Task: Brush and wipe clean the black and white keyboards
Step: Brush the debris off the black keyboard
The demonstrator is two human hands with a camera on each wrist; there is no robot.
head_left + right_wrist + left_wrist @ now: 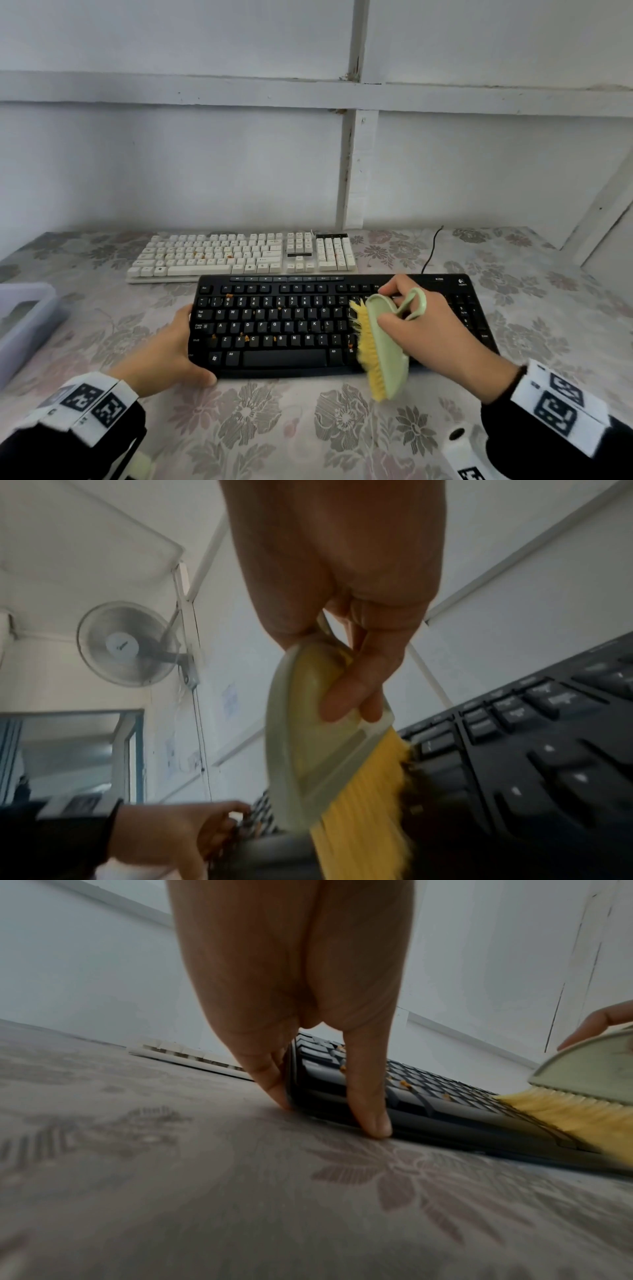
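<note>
Near the front edge of the desk [274, 428] lies the black keyboard [291, 325], with the white keyboard [212, 255] just behind it, touching or nearly touching its far edge. Of the two hands, the right hand [431, 329] grips the pale green brush [385, 346] by its back, fingers and thumb curled around it, with the yellow bristles [364, 339] laid against the keys between the letter block and the keypad. The left hand [168, 349] clasps the keyboard's left end, thumb along the front edge and fingers at the side, as the left wrist view shows. Orange crumbs [245, 337] are scattered over the letter rows, and more sit on the white keyboard. To do this stroke well, I judge the bristle tips should ride in the gaps between key rows rather than skim over the caps, with the brush tilted so it drags debris instead of flicking it. Sweeping steadily in one direction towards the left end would gather the crumbs in one place. The left hand's hold matters: light bristle pressure could still slide the keyboard on the flowered cloth. Pushing too hard risks crumbs jumping onto the white keyboard behind.
</note>
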